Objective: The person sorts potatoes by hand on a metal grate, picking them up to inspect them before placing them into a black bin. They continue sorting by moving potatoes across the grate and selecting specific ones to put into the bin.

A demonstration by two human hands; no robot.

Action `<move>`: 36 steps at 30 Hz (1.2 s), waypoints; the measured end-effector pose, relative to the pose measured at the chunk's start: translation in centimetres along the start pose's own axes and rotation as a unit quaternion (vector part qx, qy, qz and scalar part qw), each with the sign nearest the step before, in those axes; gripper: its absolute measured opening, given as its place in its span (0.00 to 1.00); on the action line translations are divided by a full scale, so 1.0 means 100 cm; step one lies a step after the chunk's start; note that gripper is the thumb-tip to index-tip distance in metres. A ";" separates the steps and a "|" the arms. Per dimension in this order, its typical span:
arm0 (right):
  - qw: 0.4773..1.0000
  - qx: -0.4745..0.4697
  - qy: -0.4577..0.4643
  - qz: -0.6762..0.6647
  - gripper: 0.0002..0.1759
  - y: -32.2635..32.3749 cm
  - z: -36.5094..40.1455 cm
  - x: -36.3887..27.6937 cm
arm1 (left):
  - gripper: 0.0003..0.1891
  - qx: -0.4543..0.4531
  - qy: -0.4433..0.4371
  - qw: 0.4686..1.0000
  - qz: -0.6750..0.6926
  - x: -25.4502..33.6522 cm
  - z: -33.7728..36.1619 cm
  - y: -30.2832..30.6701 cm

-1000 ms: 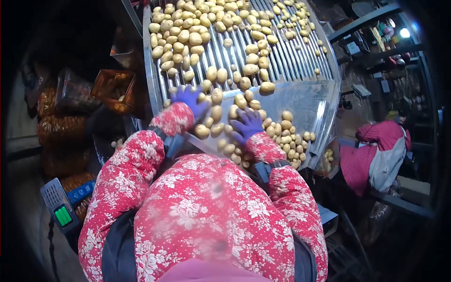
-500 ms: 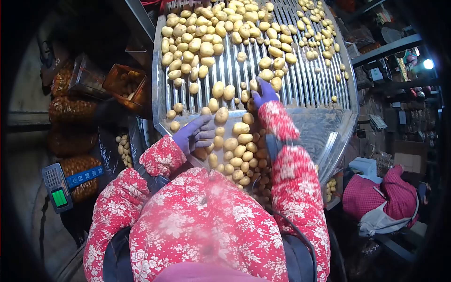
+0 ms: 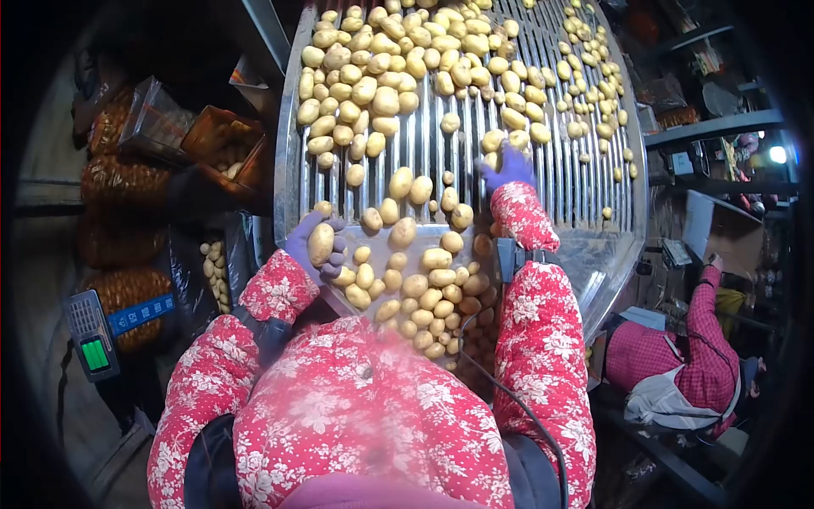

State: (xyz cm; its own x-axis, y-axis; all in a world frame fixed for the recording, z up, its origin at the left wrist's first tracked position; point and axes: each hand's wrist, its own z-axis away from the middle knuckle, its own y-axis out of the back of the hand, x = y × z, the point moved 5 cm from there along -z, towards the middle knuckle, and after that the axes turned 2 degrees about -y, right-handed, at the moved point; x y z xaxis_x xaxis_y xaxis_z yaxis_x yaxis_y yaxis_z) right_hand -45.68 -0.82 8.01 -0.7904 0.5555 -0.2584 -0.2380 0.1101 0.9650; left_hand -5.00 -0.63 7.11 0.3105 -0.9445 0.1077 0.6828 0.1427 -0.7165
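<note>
My left hand, in a purple glove, is curled round a yellow potato at the left front corner of the slatted metal table. Farther right, my right hand, gloved alike, reaches over the metal slats. Its fingers are apart and lie against a few potatoes; their tips are partly hidden. Between my arms a heap of potatoes lies on the smooth front chute. Loose potatoes rest at the edge where slats and chute meet.
Many potatoes cover the far slats. On the left are an orange crate, filled net sacks and a scale display with a green screen. A person in a checked jacket bends at the right. A cable crosses my right side.
My left hand has moved left and now has a potato in it. My right hand has shifted slightly right among the potatoes. The person at the right has stretched out an arm.
</note>
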 end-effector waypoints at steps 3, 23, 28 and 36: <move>1.000 -0.002 0.000 -0.016 0.43 -0.010 0.016 0.001 | 0.27 -0.048 -0.062 0.996 -0.035 0.027 0.003 0.008; 0.911 0.142 0.330 -0.202 0.32 -0.003 -0.112 -0.206 | 0.26 0.008 -0.379 0.333 -0.863 0.091 -0.013 -0.007; 0.947 0.051 0.318 -0.004 0.40 -0.035 -0.140 -0.303 | 0.27 0.006 -0.403 0.331 -0.853 0.093 -0.008 -0.008; 0.907 -0.015 0.419 -0.042 0.38 -0.042 -0.074 -0.212 | 0.24 0.003 -0.454 0.306 -0.837 0.091 -0.018 0.006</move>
State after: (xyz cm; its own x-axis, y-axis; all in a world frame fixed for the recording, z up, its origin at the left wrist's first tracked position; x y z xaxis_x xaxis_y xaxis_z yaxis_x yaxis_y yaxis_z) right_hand -32.07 -19.16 9.13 -0.9172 -0.2772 -0.2863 -0.3225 0.0942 0.9419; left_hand -2.95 -9.68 6.42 -0.4244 0.7749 0.4683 0.3875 -0.3121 0.8675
